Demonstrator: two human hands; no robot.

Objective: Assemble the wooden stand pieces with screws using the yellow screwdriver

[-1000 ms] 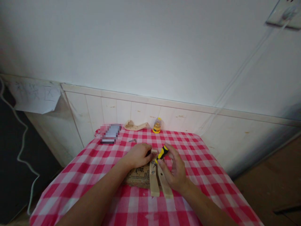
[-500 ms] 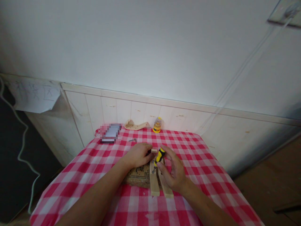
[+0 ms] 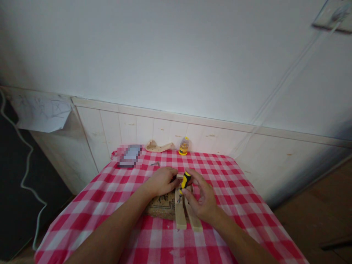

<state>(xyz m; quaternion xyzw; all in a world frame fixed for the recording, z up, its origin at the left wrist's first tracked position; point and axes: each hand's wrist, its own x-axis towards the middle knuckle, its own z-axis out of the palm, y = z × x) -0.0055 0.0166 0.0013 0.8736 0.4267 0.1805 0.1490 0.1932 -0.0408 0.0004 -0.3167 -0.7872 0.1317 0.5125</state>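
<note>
My right hand (image 3: pixel 202 196) pinches a yellow and black screwdriver (image 3: pixel 185 179), tilted with its tip down at a metal screw on a pale wooden piece. That wooden piece (image 3: pixel 180 216) has two long legs, the second wooden leg (image 3: pixel 194 220) lying to the right. My left hand (image 3: pixel 164 180) is closed around the far left part of the wooden piece; its fingertips partly hide what they grip. Under the wood and my left hand lies a brown board with dark printed patterns (image 3: pixel 162 207).
Along the wall stand a yellow-capped bit container (image 3: pixel 183 146) and a curved wooden part (image 3: pixel 158 147). A pixelated phone-like object (image 3: pixel 130 156) lies at the back left, with small metal pieces (image 3: pixel 155 164) nearby. A red-and-white checked cloth (image 3: pixel 228 176) covers the table.
The screwdriver's handle has tipped slightly to the left, and my right hand's fingers have shifted with it. My left hand stays in place on the wood.
</note>
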